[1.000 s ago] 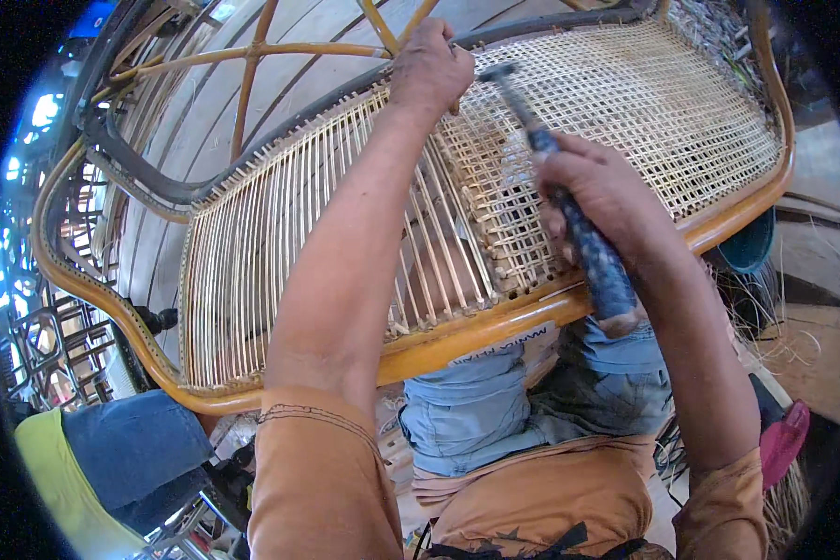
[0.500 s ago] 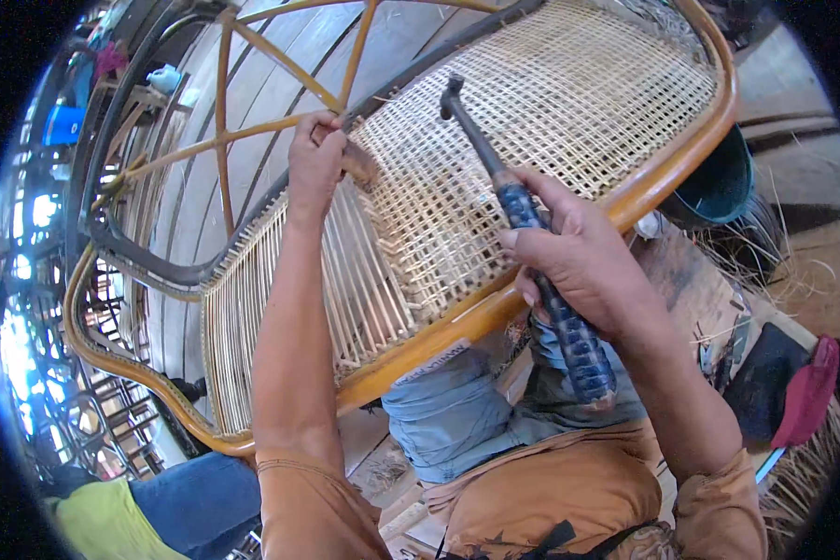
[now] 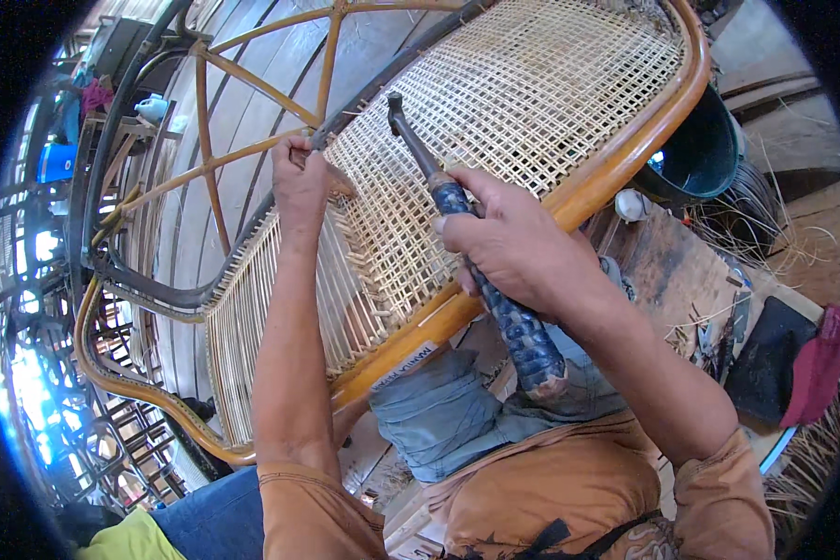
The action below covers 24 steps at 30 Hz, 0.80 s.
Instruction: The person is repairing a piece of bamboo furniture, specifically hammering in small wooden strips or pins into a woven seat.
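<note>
A hammer (image 3: 448, 198) with a dark head and a wrapped blue-black handle is gripped in my right hand (image 3: 518, 238). Its head hangs over the woven cane panel (image 3: 504, 103) of a rattan furniture frame (image 3: 411, 329). My left hand (image 3: 301, 191) is closed at the panel's far edge, by the dark rail (image 3: 369, 105). Its fingertips pinch something small that I cannot make out. Beside that hand is a brown shape, partly hidden. Under my left forearm run parallel cane strands (image 3: 247, 327), not cross-woven like those on the right.
A dark green bucket (image 3: 709, 154) stands at the right, near bundled strands (image 3: 756, 210). Small tools (image 3: 714, 350) and a black-and-red cloth item (image 3: 779, 359) lie on boards. Rattan poles (image 3: 210, 163) cross at the far left. Someone's blue-trousered leg (image 3: 219, 523) shows at lower left.
The hammer and my right hand have moved left, bringing the hammer head nearer my left hand. My left hand stays at the rail, while the whole view has shifted slightly.
</note>
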Each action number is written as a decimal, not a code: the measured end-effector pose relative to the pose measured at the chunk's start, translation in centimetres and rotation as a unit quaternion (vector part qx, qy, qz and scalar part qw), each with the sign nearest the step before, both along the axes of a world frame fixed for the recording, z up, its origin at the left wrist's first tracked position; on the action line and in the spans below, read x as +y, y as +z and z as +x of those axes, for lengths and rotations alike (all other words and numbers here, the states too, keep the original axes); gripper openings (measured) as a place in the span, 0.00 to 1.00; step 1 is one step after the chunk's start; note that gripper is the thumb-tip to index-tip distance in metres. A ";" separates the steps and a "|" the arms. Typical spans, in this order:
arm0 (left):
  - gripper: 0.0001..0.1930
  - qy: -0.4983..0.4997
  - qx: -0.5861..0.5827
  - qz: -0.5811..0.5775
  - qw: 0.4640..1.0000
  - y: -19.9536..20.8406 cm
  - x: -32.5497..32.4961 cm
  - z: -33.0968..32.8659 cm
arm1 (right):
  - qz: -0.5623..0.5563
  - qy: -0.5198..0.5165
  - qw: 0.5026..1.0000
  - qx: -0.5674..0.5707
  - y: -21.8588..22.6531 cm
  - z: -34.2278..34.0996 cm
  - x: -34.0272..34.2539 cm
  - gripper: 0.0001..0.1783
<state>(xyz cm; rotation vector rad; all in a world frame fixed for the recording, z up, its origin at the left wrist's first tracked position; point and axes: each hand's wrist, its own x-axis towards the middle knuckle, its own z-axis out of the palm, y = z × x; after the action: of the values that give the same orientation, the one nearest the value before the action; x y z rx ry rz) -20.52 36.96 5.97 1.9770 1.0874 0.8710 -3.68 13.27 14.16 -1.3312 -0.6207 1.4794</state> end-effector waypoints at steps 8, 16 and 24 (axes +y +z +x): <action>0.16 -0.005 0.117 0.133 0.984 -0.1 -0.1 2.1 | -0.004 -0.049 0.995 0.085 -1.1 -0.7 2.0 0.14; 0.22 0.016 0.202 0.077 0.976 0.3 1.0 3.9 | -0.039 -0.024 0.997 0.067 -0.5 0.2 2.0 0.10; 0.20 0.002 0.186 0.099 0.978 0.2 0.7 3.5 | -0.090 -0.070 0.993 0.032 -0.6 -0.2 2.3 0.13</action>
<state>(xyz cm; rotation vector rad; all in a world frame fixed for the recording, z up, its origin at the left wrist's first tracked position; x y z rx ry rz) -16.99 37.64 6.21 2.3712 1.2499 0.6456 -3.86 15.53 13.52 -1.4299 -0.3512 1.4828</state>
